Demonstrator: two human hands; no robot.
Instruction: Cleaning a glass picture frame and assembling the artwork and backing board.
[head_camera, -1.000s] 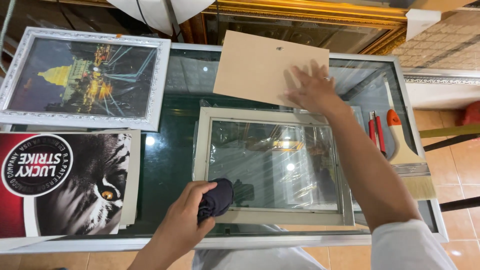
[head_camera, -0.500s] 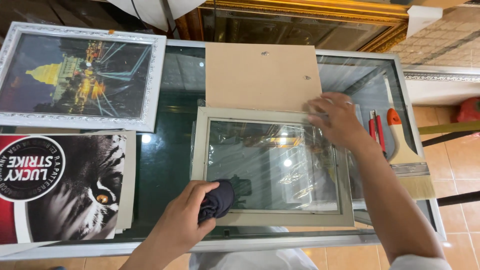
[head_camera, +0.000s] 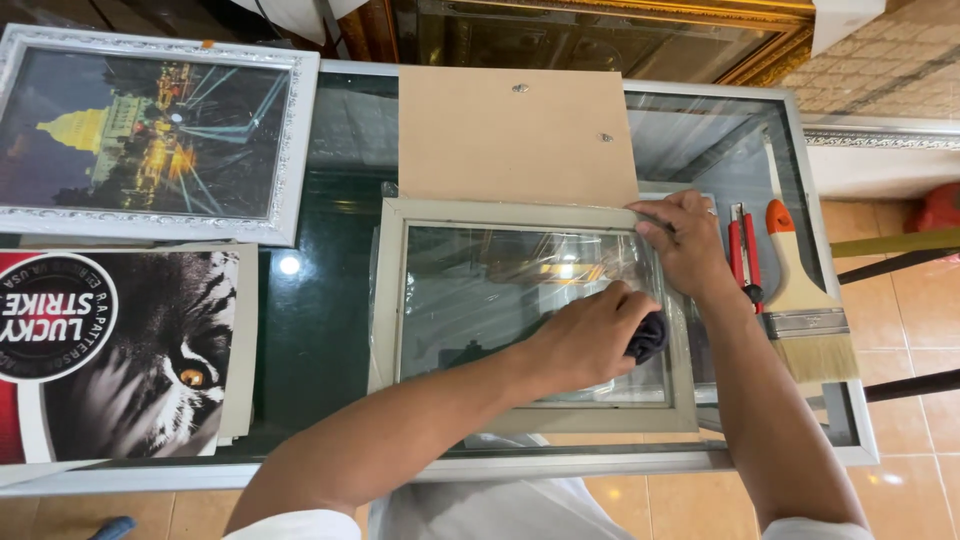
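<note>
You were wiping the glass of the pale frame (head_camera: 530, 315), which lay flat on the glass bench (head_camera: 330, 300) right in front of you. Your left hand (head_camera: 585, 335) reached across the pane, and its grip was closed on a dark cloth (head_camera: 648, 337) near the right side of the glass. Your right hand (head_camera: 685, 240) pressed down flat on the frame's top right corner, fingers open, holding nothing, only keeping the frame steady.

It looked like the cleaning step, with much of the pane left to cover. A next stroke would need the cloth kept flat and the frame held firm so it did not slide.

A brown backing board (head_camera: 515, 135) lay just past the frame, touching its top edge. A paintbrush (head_camera: 800, 290) and a red tool (head_camera: 742, 255) lay just to the right of your right hand, close enough to bump. A framed night picture (head_camera: 150, 135) and a tiger poster (head_camera: 130, 350) lay well off to the left.
</note>
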